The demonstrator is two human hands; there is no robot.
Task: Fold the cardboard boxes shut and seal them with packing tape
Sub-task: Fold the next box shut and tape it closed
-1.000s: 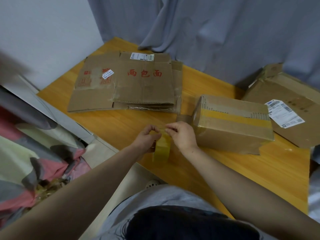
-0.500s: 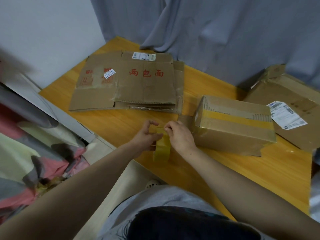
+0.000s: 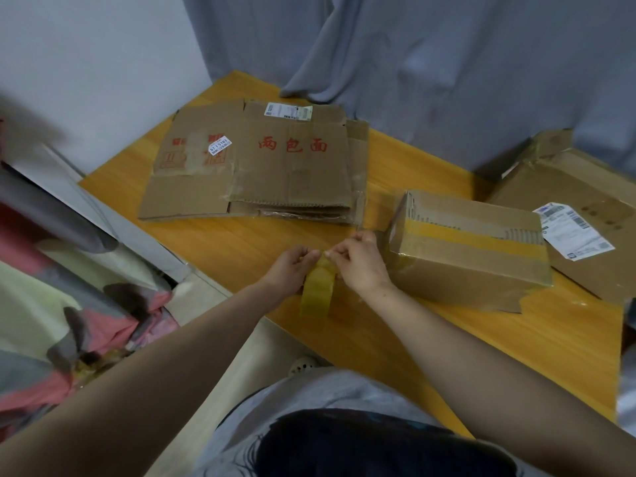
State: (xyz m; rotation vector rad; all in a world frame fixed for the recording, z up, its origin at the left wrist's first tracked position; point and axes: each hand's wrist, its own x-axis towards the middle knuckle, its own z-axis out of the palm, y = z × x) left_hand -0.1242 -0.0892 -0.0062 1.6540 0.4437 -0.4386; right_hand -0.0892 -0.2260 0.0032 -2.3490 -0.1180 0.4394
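A yellowish roll of packing tape (image 3: 318,290) stands on edge near the front of the wooden table (image 3: 241,242). My left hand (image 3: 290,268) grips the roll from the left, fingers curled over its top. My right hand (image 3: 358,263) pinches at the top of the roll with its fingertips. Just to the right lies a closed cardboard box (image 3: 464,249) with a strip of yellow tape along its top. A stack of flattened cardboard boxes (image 3: 261,163) with red characters lies at the back left.
A larger brown box (image 3: 585,215) with a white shipping label sits at the right edge. A grey curtain (image 3: 413,63) hangs behind the table. Patterned bedding (image 3: 69,297) and a white ledge lie off the table's left side.
My left fingers, briefly lifted off half a second ago, have closed on the roll's top again. The roll stays in place.
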